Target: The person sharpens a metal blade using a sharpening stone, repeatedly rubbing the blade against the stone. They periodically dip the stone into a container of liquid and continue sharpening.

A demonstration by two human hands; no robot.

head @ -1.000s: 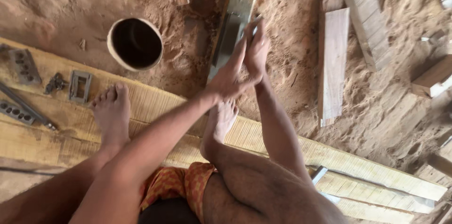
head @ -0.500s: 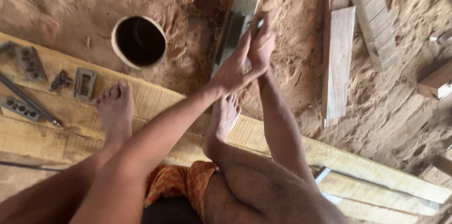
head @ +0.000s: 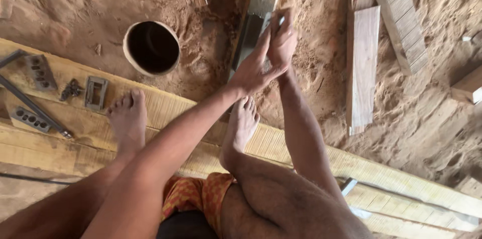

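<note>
Both hands — left hand (head: pixel 253 71), right hand (head: pixel 282 43) — clasped tight on a small metal piece (head: pixel 273 18) over the plank (head: pixel 261 5); work mid-way, plank not visibly finished.

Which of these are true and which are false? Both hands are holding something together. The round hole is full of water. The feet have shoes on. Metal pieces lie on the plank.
1. Both hands hold something together: true. The left hand and right hand clasp a small object over a long board.
2. The round hole is full of water: false. It looks dark inside; no water shows.
3. The feet wear shoes: false. The feet are bare.
4. Metal pieces lie on the plank: true.
</note>
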